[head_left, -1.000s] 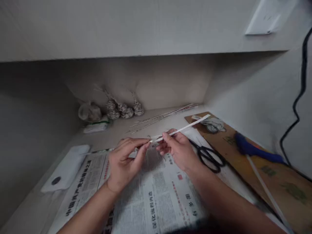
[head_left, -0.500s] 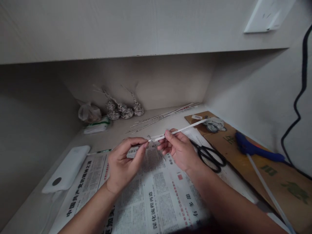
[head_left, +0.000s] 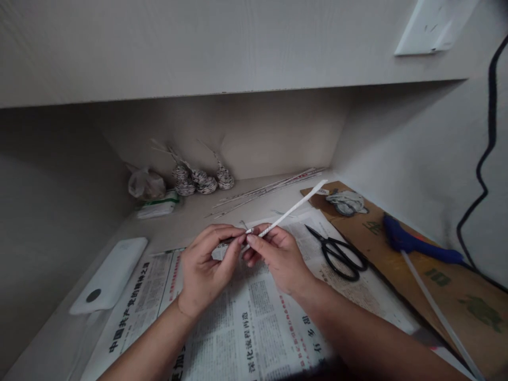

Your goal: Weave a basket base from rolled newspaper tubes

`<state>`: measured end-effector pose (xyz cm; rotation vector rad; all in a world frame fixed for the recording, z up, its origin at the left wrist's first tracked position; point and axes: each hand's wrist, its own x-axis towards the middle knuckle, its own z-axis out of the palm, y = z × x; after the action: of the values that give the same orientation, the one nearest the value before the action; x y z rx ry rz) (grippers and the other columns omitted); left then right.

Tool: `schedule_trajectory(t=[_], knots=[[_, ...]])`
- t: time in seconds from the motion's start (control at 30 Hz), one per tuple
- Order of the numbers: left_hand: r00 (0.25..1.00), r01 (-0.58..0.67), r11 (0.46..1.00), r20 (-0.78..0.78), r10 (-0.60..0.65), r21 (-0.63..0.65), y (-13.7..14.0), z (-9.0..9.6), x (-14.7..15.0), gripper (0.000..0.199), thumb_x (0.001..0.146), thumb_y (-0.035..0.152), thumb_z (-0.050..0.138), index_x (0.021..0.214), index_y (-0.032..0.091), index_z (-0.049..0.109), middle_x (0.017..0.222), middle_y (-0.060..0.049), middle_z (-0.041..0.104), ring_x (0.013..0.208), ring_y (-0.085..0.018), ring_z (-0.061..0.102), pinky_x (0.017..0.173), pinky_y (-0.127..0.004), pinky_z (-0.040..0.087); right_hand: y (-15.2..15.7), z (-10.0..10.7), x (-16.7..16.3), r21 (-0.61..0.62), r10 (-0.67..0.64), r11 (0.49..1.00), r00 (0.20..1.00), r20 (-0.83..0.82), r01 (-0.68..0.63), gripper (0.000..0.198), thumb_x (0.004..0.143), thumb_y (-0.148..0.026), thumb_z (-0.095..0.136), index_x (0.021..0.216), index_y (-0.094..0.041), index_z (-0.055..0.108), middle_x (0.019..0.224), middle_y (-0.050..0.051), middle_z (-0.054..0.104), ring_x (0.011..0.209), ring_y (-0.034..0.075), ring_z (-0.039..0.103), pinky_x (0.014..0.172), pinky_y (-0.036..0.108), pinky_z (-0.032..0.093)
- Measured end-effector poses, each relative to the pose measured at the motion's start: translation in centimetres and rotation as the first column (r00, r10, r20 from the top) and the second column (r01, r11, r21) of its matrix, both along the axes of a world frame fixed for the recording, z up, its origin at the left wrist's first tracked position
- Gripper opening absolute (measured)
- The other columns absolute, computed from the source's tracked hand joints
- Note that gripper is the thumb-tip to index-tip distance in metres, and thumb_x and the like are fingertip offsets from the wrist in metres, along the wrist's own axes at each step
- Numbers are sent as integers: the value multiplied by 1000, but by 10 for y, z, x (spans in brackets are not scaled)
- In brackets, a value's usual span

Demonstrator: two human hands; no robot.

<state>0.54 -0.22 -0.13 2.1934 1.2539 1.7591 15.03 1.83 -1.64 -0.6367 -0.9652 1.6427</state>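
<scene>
Delicately, the left hand (head_left: 208,259) pinches a stubby white tip (head_left: 249,231), the right hand (head_left: 283,259) a slim strip (head_left: 296,208).

Has a bare left hand (head_left: 206,264), creased at the wrist (head_left: 186,312), a bare right hand (head_left: 284,262), and forearms (head_left: 357,317) bare as far as visible. Shows a dark patch (head_left: 325,371) between them, too blurred to call clothing.

White device (head_left: 115,267) lying left — wall socket (head_left: 426,26) upper right — black cable (head_left: 492,106) far right.
</scene>
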Motion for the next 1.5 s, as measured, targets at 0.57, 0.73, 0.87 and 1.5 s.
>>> schedule_trajectory(t=[0.57, 0.73, 0.87, 1.5], knots=[[997, 37, 998, 63, -34, -45, 0, -6, 2, 25, 79, 6, 67, 97, 23, 70, 89, -2, 71, 84, -14, 66, 76, -30, 53, -2, 2, -3, -17, -50, 999, 998, -37, 49, 23, 70, -33, 79, 82, -19, 65, 67, -1, 68, 56, 10, 62, 49, 21, 52], [999, 32, 999, 0, -32, 18, -1, -5, 2, 29, 79, 5, 65, 99, 24, 72, 91, -3, 72, 85, -15, 67, 77, -30, 55, -2, 0, -4, -26, -65, 998, 996, -65, 64, 20, 71, -31, 79, 79, -19, 65, 64, -1, 67, 54, 10, 61, 48, 21, 50], [995, 5, 996, -104, 5, 95, -1, -6, 0, 33, 79, 4, 64, 104, 25, 71, 96, -4, 72, 87, -15, 68, 78, -29, 56, -1, 0, -6, -83, -76, 994, 990, -122, 66, 20, 68, -29, 81, 75, -18, 65, 59, -2, 66, 51, 10, 61, 46, 20, 49], [988, -27, 990, -146, 47, 140, 1, -9, 2, 36, 80, 3, 63, 109, 24, 70, 103, -5, 70, 93, -15, 67, 83, -29, 57, -2, -1, -8, -183, 0, 982, 965, -263, -50, 16, 69, -27, 82, 79, -16, 75, 72, -1, 66, 60, 6, 57, 53, 17, 48]])
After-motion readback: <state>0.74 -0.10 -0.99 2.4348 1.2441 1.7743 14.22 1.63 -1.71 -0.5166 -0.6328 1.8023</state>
